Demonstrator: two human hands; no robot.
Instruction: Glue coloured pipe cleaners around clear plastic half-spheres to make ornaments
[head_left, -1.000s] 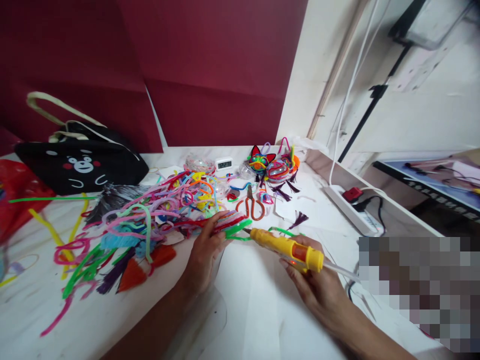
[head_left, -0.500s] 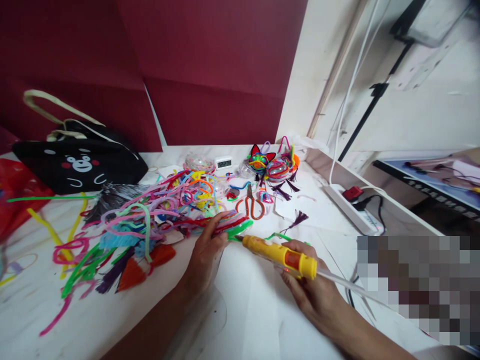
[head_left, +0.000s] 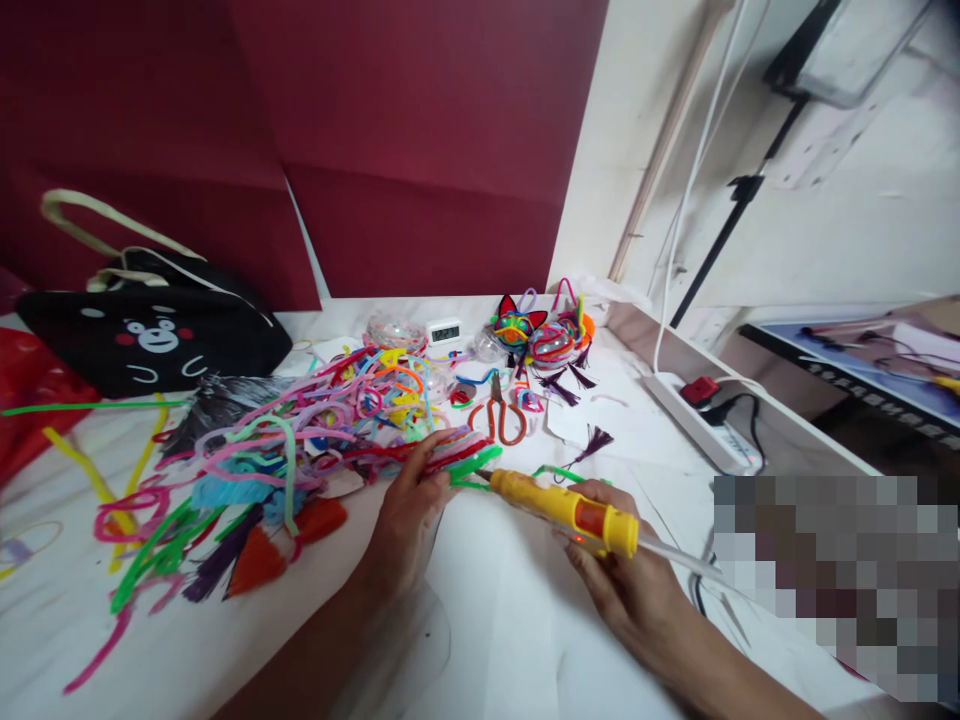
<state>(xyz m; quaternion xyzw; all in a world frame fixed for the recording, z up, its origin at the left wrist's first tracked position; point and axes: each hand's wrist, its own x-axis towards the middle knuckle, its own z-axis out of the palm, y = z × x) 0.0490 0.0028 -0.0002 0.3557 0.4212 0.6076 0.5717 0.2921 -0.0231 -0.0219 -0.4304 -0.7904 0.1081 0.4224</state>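
My left hand (head_left: 409,500) is closed around several pipe cleaners in red, pink, purple and green. A green pipe cleaner (head_left: 477,462) lies nearest the nozzle, its end pointing right past my fingertips. The far side of what I hold is hidden by my fingers. In my right hand (head_left: 634,575) is a yellow hot glue gun (head_left: 551,503), with a whitish glue stick (head_left: 679,555) sticking out of its back. The nozzle points left, close to the green pipe cleaner; whether they touch I cannot tell. A small red light glows on the gun.
A tangled heap of pipe cleaners (head_left: 322,425) spreads to the left. Orange-handled scissors (head_left: 512,425) lie just beyond my hands. Decorated ornaments (head_left: 555,342) and a digital clock (head_left: 443,332) stand at the back. A power strip (head_left: 694,420) is on the right, a black bag (head_left: 161,335) on the left.
The glue gun has shifted slightly right, its nozzle a little farther from my left fingertips. Both hands keep their holds. The whole view has moved slightly.
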